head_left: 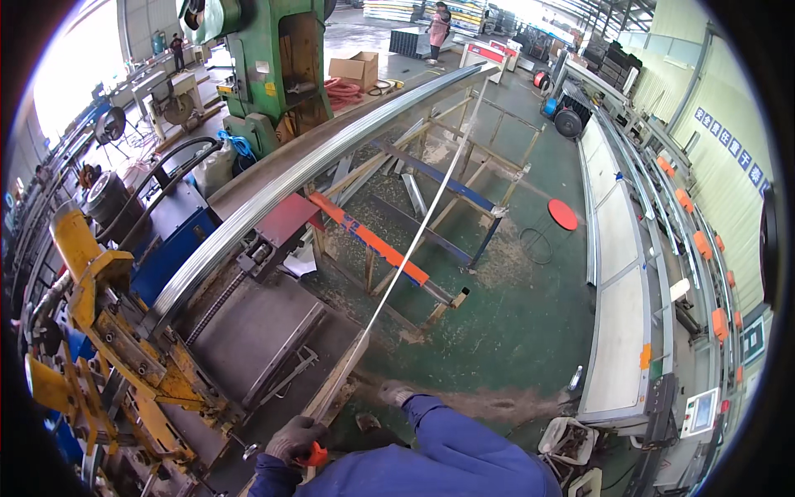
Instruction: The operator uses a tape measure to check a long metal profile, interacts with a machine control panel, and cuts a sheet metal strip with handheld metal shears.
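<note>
My left hand point(296, 437), in a dark grey work glove, is curled at the lower end of a long pale metal strip point(411, 247). An orange-red piece point(315, 454) shows right beside its fingers; I cannot make out what is gripped. The strip runs away from me, slanting up to the right over a metal frame point(484, 203). My right hand point(396, 393), gloved too, is to the right of the strip's near end and apart from it. Its fingers are small and indistinct. Both arms wear blue sleeves.
To the left stands yellow machinery point(124, 331), with a bundle of long metal profiles point(290, 170) stretching past a green press point(273, 74). An orange beam point(373, 240) juts over the green floor. A long panelled machine point(609, 240) lines the right. A person point(438, 31) stands far back.
</note>
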A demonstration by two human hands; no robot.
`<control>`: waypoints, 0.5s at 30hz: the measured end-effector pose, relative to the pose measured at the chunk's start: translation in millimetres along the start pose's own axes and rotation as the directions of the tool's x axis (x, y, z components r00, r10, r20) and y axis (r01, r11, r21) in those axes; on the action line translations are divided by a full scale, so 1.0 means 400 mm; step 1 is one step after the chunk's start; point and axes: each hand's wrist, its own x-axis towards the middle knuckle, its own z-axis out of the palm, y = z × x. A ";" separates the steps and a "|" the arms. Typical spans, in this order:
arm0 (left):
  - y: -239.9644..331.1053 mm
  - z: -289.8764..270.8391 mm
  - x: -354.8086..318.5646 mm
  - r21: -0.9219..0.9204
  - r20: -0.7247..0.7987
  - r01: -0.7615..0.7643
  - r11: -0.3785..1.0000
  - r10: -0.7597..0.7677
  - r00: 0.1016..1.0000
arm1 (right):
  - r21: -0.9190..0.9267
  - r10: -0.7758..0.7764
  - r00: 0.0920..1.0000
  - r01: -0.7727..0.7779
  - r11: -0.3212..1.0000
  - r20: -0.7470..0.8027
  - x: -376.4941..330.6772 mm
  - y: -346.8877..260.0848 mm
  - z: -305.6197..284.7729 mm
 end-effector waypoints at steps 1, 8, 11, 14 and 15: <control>0.003 0.002 -0.007 0.013 0.034 0.024 1.000 -0.024 0.999 | 0.033 0.009 1.000 -0.008 0.999 -0.012 0.000 0.002 0.020; -0.441 0.073 0.079 -0.080 0.099 0.058 0.995 -0.050 0.994 | -0.245 -0.026 0.957 0.100 0.964 0.290 0.064 -0.020 0.332; -0.758 0.210 0.068 0.225 -0.099 -0.241 0.944 0.268 0.958 | -0.187 -0.005 0.922 0.083 0.979 0.387 0.018 -0.129 0.459; -0.920 0.273 -0.009 0.090 0.147 -0.314 0.945 0.299 0.943 | -0.169 -0.148 0.899 0.235 0.957 0.412 0.003 -0.022 0.684; -1.058 0.385 0.016 -0.141 -0.125 -0.420 0.897 0.405 0.906 | -0.143 -0.133 0.885 0.216 0.966 0.446 -0.004 -0.079 0.760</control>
